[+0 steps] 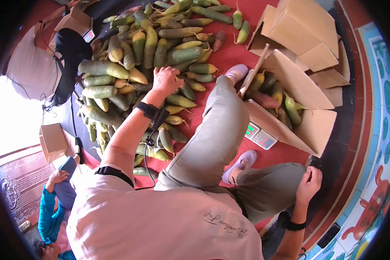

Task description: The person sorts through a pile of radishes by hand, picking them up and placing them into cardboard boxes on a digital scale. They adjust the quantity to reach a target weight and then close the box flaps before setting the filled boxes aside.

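My left hand [167, 81] reaches into a large pile of green radishes [149, 47]. Its fingers bend around a green radish [186, 90] whose upper end is mostly hidden beneath the hand. My right hand [309, 184] rests on my right knee with its fingers curled together, and nothing shows in them. To the right of my left leg, an open cardboard box [305, 80] holds several radishes, most green and one reddish. Against the box's near side is a digital scale [261, 135] with lit green and red displays.
Red cloth [229, 47] covers the floor under the pile. More cardboard boxes [303, 30] stand at the upper right. Two loose radishes [243, 32] lie apart near the top. A person in grey [30, 65] is at the upper left, another in a blue sleeve [47, 216] at the lower left.
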Demonstrator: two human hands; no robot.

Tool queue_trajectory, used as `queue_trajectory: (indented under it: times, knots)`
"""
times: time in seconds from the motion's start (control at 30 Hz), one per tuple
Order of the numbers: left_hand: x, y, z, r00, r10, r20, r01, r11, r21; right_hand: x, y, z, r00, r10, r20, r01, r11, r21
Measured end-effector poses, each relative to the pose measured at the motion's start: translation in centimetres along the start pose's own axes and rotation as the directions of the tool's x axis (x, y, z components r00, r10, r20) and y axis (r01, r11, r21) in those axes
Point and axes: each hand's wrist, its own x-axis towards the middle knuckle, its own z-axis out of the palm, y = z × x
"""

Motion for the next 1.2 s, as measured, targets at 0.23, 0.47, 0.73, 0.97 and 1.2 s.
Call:
queue_trajectory:
  times: [0.23, 0.47, 0.73, 0.97, 1.2]
  knots:
    - [-2.2, -3.9, 7.1, 0.95, -0.241, 0.199, 0.224, 0.969, 0.106, 0.1, 0.4, 0.1, 0.998, 0.026, 0.059, -0.025, 1.0, -0.017]
    - [0.4, -4.0, 11.9, 0.999, 0.018, 0.046, -0.026, 0.987, 0.161, 0.6, 0.1, 0.0, 0.994, 0.017, 0.108, -0.013, 0.999, -0.041]
    - [5.2, -4.2, 11.8, 0.919, -0.113, 0.377, -0.061, 0.906, 0.419, 1.4, -0.5, 0.3, 0.989, 0.041, 0.139, -0.035, 0.998, -0.047]
    - [4.7, -4.7, 12.5, 0.892, -0.18, 0.414, 0.015, 0.928, 0.373, 1.7, -0.4, 0.5, 0.991, 0.024, 0.135, -0.018, 0.999, -0.042]
    - [2.4, -3.3, 7.5, 0.94, -0.036, 0.34, 0.13, 0.957, -0.26, 1.3, -0.9, 0.2, 0.997, 0.012, 0.071, -0.01, 1.0, -0.021]
